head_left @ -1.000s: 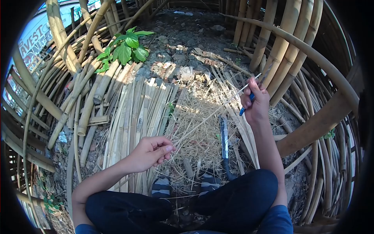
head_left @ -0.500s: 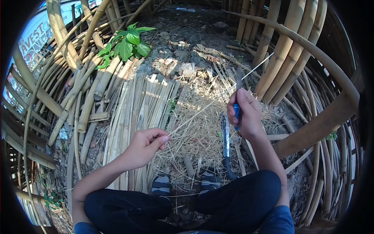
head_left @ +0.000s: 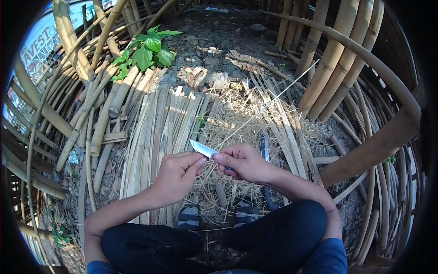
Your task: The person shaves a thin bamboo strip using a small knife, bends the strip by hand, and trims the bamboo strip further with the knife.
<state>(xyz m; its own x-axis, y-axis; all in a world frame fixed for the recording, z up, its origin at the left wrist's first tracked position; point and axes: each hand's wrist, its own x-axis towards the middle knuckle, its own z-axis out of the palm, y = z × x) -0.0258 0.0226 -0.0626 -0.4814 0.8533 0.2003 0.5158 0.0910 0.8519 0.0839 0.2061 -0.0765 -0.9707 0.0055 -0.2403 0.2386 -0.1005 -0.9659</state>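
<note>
My right hand (head_left: 246, 163) is closed around a small knife (head_left: 202, 148) whose handle shows a bit of blue. Its bright blade points left, just over the fingertips of my left hand (head_left: 175, 176). That left hand pinches the near end of a thin, pale bamboo strip (head_left: 273, 101). From between my hands the strip runs up and right towards the upright poles. Both hands are close together above a heap of bamboo shavings (head_left: 232, 119); whether the blade's edge touches the strip is hidden by my fingers.
Split bamboo slats (head_left: 157, 116) lie left of the shavings. A long dark-handled blade (head_left: 265, 148) rests on the ground by my shoe (head_left: 246, 213). Thick bamboo poles (head_left: 335, 64) stand on the right, with a slanting one (head_left: 369, 148) nearer. A leafy plant (head_left: 148, 50) grows back left.
My right hand has drawn down and left along the strip to my left hand. The knife has turned from pointing up to pointing left. My left hand has barely moved.
</note>
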